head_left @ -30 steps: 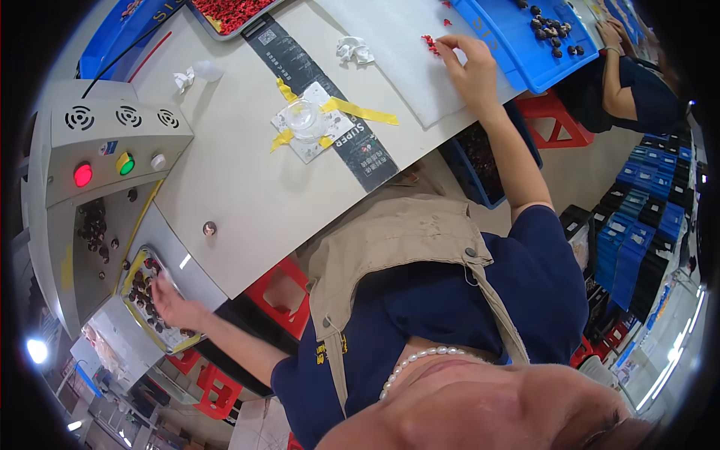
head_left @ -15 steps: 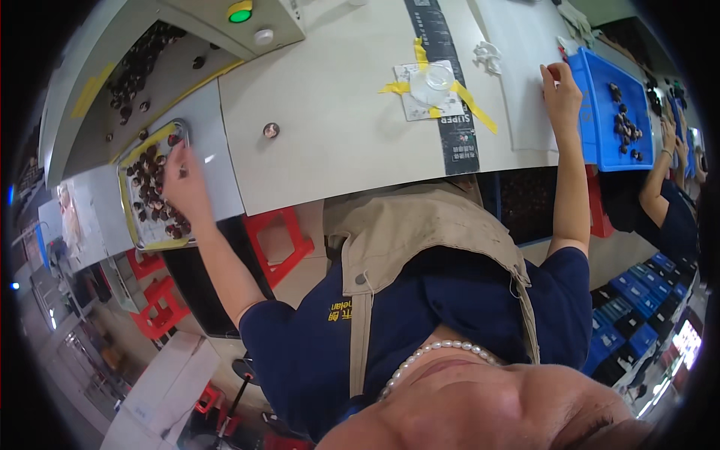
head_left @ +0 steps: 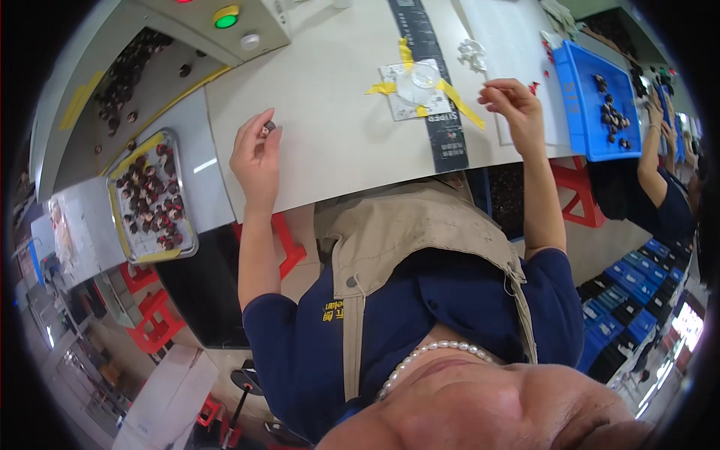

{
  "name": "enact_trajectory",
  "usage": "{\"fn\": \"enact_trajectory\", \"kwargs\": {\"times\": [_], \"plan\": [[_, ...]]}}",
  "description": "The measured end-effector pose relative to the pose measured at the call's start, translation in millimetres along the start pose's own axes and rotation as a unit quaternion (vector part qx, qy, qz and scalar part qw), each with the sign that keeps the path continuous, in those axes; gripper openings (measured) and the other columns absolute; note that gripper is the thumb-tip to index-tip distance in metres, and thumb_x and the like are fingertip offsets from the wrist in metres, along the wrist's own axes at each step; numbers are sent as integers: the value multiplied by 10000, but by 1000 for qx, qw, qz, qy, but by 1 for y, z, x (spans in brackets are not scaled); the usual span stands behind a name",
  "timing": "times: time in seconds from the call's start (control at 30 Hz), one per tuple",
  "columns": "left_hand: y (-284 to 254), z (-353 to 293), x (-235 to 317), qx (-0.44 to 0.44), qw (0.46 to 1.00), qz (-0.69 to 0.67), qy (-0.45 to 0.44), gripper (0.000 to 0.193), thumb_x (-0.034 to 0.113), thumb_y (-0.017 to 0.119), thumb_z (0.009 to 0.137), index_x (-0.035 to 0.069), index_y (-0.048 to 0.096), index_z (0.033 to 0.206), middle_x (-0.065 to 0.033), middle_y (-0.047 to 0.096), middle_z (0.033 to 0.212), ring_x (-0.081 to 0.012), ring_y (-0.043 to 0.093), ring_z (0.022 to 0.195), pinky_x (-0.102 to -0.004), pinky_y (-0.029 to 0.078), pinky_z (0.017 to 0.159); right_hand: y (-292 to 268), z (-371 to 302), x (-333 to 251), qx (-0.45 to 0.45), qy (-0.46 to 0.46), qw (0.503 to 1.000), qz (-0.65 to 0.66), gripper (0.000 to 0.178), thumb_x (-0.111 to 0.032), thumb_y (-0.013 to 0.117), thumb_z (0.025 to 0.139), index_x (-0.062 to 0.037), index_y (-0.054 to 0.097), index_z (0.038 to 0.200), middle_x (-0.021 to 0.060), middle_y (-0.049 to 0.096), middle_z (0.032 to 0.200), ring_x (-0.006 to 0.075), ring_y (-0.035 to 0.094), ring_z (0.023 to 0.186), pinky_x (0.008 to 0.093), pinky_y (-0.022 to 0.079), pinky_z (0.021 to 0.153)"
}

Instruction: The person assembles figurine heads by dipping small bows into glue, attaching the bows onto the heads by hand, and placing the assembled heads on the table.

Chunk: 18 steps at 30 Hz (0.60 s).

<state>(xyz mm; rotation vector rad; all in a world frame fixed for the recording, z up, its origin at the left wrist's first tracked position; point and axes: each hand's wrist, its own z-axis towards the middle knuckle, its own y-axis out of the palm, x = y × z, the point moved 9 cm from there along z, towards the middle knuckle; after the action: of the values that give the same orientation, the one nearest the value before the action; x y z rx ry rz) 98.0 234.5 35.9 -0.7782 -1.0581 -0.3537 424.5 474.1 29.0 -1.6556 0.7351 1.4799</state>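
Over the white worktable [head_left: 330, 135], my left hand [head_left: 255, 161] has its thumb and fingers around a small dark round piece [head_left: 268, 127] with a pale side. To its left, a metal tray [head_left: 193, 225] with yellow edging holds many similar pieces [head_left: 154, 187], some showing red. My right hand [head_left: 517, 112] hovers above the table, fingers bent and tips drawn together. Whether anything tiny sits in those fingertips is not visible. Left of that hand, a clear round dish-like piece [head_left: 421, 79] is fixed to a pale square plate [head_left: 397, 111] with yellow tape.
A blue bin [head_left: 574, 124] with dark pieces stands at the right, near small red bits [head_left: 534, 88] and a crumpled white scrap [head_left: 472, 54]. At the far left is a machine housing [head_left: 259, 19] with a green button [head_left: 226, 20]. Another person's arm [head_left: 655, 172] works beyond the bin.
My left hand has left the tray and moved right to the dark piece that lay alone on the table. My right hand has moved left from beside the blue bin, uncovering red bits.
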Motion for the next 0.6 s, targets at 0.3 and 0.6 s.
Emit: {"fn": "enact_trajectory", "kwargs": {"times": [0.3, 0.6], "plan": [[118, -46, 20, -179, 836, -449, -260, 258, 68, 563, 899, 17, 567, 1152, -118, 628, 1084, -82, 590, 840, -192, 492, 708, 50, 22, -42, -38, -102, 990, -92, 106, -78, 619, 869, 4, 643, 931, 31, 636, 829, 93, 588, 782, 226, 462, 688], [149, -77, 18, -228, 732, -535, -355, 302, 51, 546, 906, 5, 507, 1201, -194, 605, 1115, -105, 625, 900, -175, 542, 718, 81, 24, -73, -12, -267, 909, -320, 56, -66, 644, 818, -15, 627, 834, 51, 596, 788, 175, 554, 752, 290, 425, 621]]}}
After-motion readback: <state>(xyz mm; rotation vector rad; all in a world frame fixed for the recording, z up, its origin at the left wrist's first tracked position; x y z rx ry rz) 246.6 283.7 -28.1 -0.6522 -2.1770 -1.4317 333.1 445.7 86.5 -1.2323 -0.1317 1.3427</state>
